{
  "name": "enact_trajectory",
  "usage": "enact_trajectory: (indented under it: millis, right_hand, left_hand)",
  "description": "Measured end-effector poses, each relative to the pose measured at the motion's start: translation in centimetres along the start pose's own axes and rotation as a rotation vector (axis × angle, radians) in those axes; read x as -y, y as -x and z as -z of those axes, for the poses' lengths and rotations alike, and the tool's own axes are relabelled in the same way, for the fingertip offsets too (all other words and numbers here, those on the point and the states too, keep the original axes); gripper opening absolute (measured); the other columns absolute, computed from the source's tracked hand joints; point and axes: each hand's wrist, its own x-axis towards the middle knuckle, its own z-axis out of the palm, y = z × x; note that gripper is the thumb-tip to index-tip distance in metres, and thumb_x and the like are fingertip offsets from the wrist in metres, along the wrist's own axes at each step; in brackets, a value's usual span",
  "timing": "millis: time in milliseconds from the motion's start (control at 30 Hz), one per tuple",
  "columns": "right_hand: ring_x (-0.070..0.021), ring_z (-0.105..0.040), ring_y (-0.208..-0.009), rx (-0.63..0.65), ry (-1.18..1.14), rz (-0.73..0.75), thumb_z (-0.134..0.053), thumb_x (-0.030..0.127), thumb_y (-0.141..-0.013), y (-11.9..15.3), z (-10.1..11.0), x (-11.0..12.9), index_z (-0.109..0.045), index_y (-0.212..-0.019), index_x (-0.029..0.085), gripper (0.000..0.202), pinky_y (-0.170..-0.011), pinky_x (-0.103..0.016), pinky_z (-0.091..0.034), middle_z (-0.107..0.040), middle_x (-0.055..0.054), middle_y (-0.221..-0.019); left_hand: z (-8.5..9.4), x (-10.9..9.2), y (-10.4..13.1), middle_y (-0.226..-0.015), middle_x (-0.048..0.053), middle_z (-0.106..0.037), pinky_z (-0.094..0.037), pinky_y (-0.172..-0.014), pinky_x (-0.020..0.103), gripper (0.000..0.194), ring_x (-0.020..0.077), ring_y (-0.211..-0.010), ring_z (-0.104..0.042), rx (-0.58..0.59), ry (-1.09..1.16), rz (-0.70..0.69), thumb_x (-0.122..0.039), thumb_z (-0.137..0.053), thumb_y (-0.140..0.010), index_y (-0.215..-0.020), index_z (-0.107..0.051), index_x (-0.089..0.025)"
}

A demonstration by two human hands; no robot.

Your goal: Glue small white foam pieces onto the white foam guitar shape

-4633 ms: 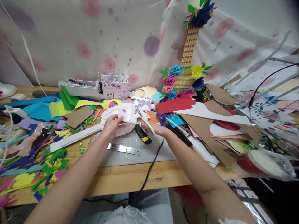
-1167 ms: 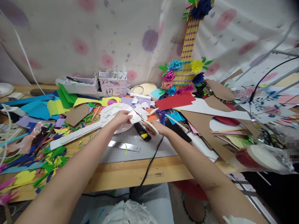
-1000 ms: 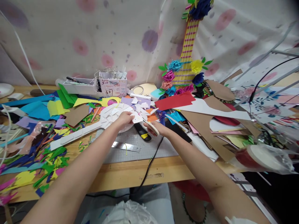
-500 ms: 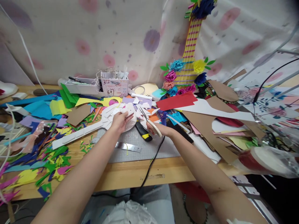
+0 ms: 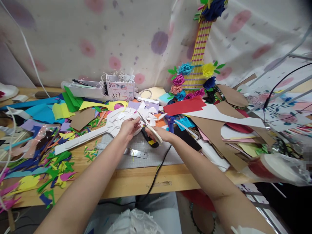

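Since half a second ago, the metal scissors with cream handle loops (image 5: 157,136) have shifted leftward and the left hand (image 5: 129,127) slightly rightward, so blades and fingers now nearly meet; the small flat white piece with a pink speck (image 5: 136,113) sits at the left hand's fingertips, over the white scraps, the fingers pinched on it; the fingers hide much of it, and its outline blends into the white behind, so whether the blades touch it is hard to tell; the right hand (image 5: 162,132) is closed around the loops.

Beneath the left hand lies a white board shape with a round body and long neck (image 5: 94,133), its body partly covered; the scissors and right hand overlap the black-and-yellow utility knife (image 5: 150,141); the left forearm crosses the slim steel ruler (image 5: 137,153) on the grey gridded cutting mat (image 5: 148,163); a black cable (image 5: 157,172) runs over the wooden surface (image 5: 126,182); behind, the yellow, flower-trimmed paper guitar (image 5: 201,42) is cut off at the top.
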Motion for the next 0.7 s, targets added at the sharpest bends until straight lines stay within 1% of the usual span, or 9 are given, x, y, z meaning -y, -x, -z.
enact_trajectory:
  millis: [67, 167, 267, 400, 467, 600, 700]
  right_hand:
    - [-0.0093, -0.046, -0.044, -0.033, -0.043, -0.032, -0.056, 0.07, -0.073, 0.2, -0.5, 0.2, -0.05, -0.064, 0.018, 0.053, -0.042, -0.022, -0.04, -0.047, 0.003, -0.049]
    - [-0.0085, -0.043, -0.039, -0.085, -0.057, -0.042, -0.056, 0.071, -0.071, 0.2, -1.0, 0.3, -0.047, -0.057, 0.018, 0.056, -0.038, -0.021, -0.035, -0.043, 0.004, -0.043]
    - [-0.008, -0.042, -0.039, -0.111, -0.032, -0.029, -0.057, 0.071, -0.071, -0.2, -1.1, -0.1, -0.048, -0.056, 0.018, 0.056, -0.038, -0.021, -0.034, -0.044, 0.004, -0.043]
    - [-0.0089, -0.047, -0.045, -0.056, -0.028, 0.009, -0.058, 0.07, -0.07, -0.7, -0.7, -0.5, -0.052, -0.064, 0.017, 0.053, -0.043, -0.02, -0.038, -0.048, 0.004, -0.049]
    - [-0.009, -0.048, -0.047, -0.056, -0.054, 0.025, -0.058, 0.07, -0.071, -0.8, -0.6, -0.5, -0.053, -0.067, 0.017, 0.053, -0.045, -0.02, -0.04, -0.049, 0.004, -0.05]
    - [-0.0087, -0.044, -0.041, -0.107, -0.111, -0.016, -0.056, 0.071, -0.072, -0.7, -1.0, -0.5, -0.049, -0.06, 0.018, 0.055, -0.04, -0.021, -0.037, -0.045, 0.004, -0.045]
    - [-0.0085, -0.041, -0.036, -0.135, -0.151, -0.062, -0.056, 0.071, -0.072, -0.6, -1.0, -1.0, -0.046, -0.055, 0.018, 0.056, -0.035, -0.022, -0.034, -0.041, 0.004, -0.04]
  left_hand:
    - [0.3, -0.2, -0.2, -0.061, -0.002, -0.06, -0.048, -0.055, 0.017, 0.019, 0.0047, -0.052, -0.055, -0.003, -0.034, 0.001, -0.007, -0.073, -0.068, -0.063, -0.056, -0.013]
    - [0.6, -0.3, -0.5, -0.059, -0.002, -0.058, -0.048, -0.054, 0.016, 0.019, 0.0046, -0.052, -0.054, -0.009, -0.055, 0.007, -0.007, -0.071, -0.07, -0.062, -0.056, -0.013]
    - [0.7, -0.4, -0.6, -0.057, -0.002, -0.057, -0.048, -0.054, 0.016, 0.018, 0.0045, -0.051, -0.054, -0.018, -0.067, 0.014, -0.006, -0.069, -0.072, -0.062, -0.055, -0.013]
    - [0.6, -0.8, -0.3, -0.057, 0.0, -0.059, -0.048, -0.051, 0.018, 0.019, 0.0061, -0.05, -0.054, -0.002, -0.103, 0.032, -0.004, -0.068, -0.07, -0.06, -0.055, -0.012]
    - [0.4, -0.9, -0.3, -0.057, 0.001, -0.06, -0.047, -0.05, 0.018, 0.019, 0.0064, -0.049, -0.055, 0.012, -0.12, 0.042, -0.003, -0.067, -0.07, -0.059, -0.055, -0.012]
    - [-0.1, -0.8, -0.7, -0.057, 0.0, -0.059, -0.047, -0.049, 0.017, 0.017, 0.0056, -0.048, -0.055, 0.014, -0.135, 0.074, -0.001, -0.066, -0.07, -0.061, -0.056, -0.011]
    - [-0.9, -0.3, -1.4, -0.056, 0.0, -0.059, -0.048, -0.048, 0.016, 0.017, 0.0059, -0.048, -0.054, 0.014, -0.138, 0.104, 0.0, -0.068, -0.068, -0.062, -0.057, -0.011]
